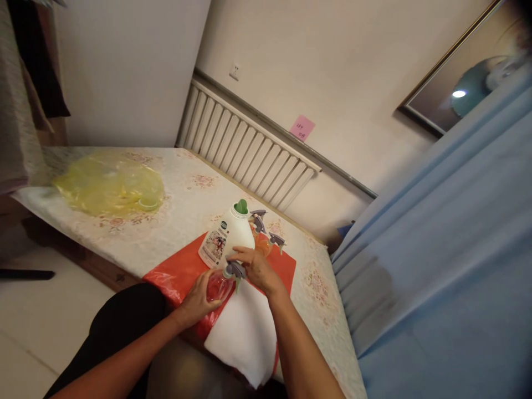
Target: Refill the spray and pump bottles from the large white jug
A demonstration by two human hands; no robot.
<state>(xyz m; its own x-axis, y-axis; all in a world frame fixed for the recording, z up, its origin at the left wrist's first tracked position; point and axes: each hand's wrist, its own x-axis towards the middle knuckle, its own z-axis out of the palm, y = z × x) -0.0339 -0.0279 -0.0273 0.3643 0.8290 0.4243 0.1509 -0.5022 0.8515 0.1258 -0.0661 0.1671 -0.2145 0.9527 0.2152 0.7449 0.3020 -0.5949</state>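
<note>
My left hand (194,301) is wrapped round the body of a small clear spray bottle (218,286), which looks reddish against the red sheet under it. The fingers of my right hand (258,271) are closed at its grey trigger head (236,270), on top of the bottle. Just behind stands a white detergent bottle (241,231), its green pouring spout showing at the neck. Beyond my right hand are several more spray bottles (262,244) with grey trigger heads, partly hidden. A white cloth or sheet (245,332) lies in front of my right hand.
A red plastic sheet (174,272) lies under the bottles on a flowered tablecloth (183,216). At the left is a crumpled yellow plastic bag (112,183) with a pale green ring-shaped piece (147,204). A radiator (245,147) runs along the wall; a blue curtain (436,249) hangs at right.
</note>
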